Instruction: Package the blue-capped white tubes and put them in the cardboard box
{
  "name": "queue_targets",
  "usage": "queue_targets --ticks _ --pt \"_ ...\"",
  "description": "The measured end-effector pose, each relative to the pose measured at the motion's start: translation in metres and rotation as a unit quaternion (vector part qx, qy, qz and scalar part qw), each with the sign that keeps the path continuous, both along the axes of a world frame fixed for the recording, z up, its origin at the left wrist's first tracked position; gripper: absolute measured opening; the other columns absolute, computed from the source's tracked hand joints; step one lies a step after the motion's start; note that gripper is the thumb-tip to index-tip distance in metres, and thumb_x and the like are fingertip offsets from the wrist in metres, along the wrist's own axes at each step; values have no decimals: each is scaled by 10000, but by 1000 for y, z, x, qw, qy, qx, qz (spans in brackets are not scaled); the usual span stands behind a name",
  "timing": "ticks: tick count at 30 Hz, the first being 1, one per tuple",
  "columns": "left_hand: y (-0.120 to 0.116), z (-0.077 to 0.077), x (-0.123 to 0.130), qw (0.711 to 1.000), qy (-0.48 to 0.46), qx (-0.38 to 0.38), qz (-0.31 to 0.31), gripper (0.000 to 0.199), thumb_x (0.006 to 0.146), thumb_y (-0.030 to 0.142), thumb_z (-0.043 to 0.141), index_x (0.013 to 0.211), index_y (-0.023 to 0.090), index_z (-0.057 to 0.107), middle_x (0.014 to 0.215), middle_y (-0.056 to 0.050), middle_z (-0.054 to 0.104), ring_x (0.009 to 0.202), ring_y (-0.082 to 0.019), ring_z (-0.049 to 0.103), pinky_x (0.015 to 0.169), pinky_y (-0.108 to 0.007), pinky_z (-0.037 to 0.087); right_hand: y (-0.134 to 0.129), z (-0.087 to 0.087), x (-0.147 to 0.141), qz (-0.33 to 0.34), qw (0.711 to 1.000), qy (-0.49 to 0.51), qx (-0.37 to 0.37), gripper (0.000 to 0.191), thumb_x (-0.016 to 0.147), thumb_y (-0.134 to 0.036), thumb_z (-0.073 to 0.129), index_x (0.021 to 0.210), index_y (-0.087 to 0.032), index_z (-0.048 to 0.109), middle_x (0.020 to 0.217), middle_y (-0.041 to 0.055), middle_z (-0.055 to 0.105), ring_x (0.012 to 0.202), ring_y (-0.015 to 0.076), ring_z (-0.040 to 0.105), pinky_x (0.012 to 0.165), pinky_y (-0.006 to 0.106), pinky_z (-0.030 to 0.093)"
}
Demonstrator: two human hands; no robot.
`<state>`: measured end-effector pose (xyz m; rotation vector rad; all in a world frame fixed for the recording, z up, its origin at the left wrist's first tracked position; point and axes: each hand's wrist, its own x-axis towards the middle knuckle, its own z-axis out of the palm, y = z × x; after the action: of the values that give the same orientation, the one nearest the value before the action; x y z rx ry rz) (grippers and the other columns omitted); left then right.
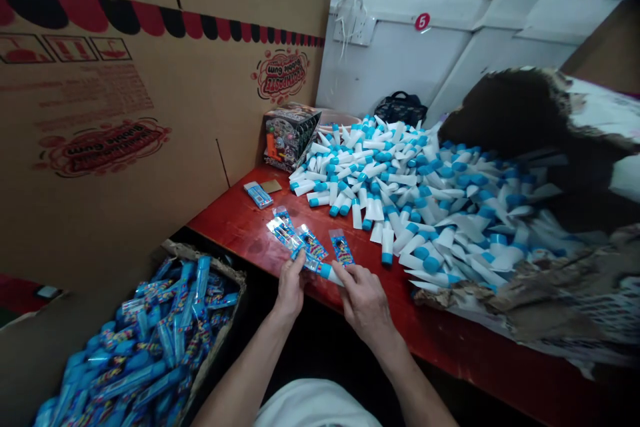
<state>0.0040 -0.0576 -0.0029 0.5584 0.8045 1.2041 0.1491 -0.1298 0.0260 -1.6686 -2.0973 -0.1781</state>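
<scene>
My left hand [291, 287] is closed on a small printed plastic sleeve [312, 262] in blue, at the table's front edge. Between the fingers of my right hand [364, 297] is a white tube [331, 273] with a blue cap. The cap end points left and meets the sleeve's right end; whether it is inside, I cannot tell. Several more printed sleeves [284, 233] lie just beyond my hands, and a single sleeve [341, 247] lies apart to the right. A large pile of white tubes [370, 153] with blue caps spreads behind them.
A torn carton [543, 293] spills tubes at the right. On the lower left stands an open box [227, 307] of tubes in blue printed sleeves. Tall cardboard cartons [200, 100] wall off the left. A flat blue packet [259, 194] and a printed box [287, 137] sit on the red table [225, 223].
</scene>
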Motion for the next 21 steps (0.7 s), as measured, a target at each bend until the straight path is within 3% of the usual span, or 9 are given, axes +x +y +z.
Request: queue_targets --ticks 7,12,17,21 --pt "-12 9 4 997 -80 -16 -4 276 750 395 679 847 145 619 788 -36 675 687 -158 613 631 -279 493 -2 -9 -11 -16 1000 16 6 449 894 -153 434 1338 -184 488 1053 109 598 885 225 529 734 331 407" --pt "-20 12 14 993 -110 -36 -3 235 713 337 722 796 144 619 754 -16 661 657 -136 595 669 -277 482 -1 -17 -20 -18 999 29 27 463 905 -141 407 1362 -195 462 1042 107 602 878 221 543 747 335 440" --pt "-26 11 23 992 -121 -35 23 270 714 389 713 797 140 645 751 -23 663 696 -152 607 688 -277 467 2 -26 -28 -22 995 56 77 462 913 -140 390 1369 -174 455 1018 120 601 921 231 556 793 355 477" --pt "-32 5 26 994 -102 -32 23 292 730 424 689 773 137 657 735 -19 652 723 -152 604 701 -264 456 8 -26 -42 -33 993 80 75 436 929 -160 370 1352 -171 476 1005 125 602 932 230 558 799 358 488"
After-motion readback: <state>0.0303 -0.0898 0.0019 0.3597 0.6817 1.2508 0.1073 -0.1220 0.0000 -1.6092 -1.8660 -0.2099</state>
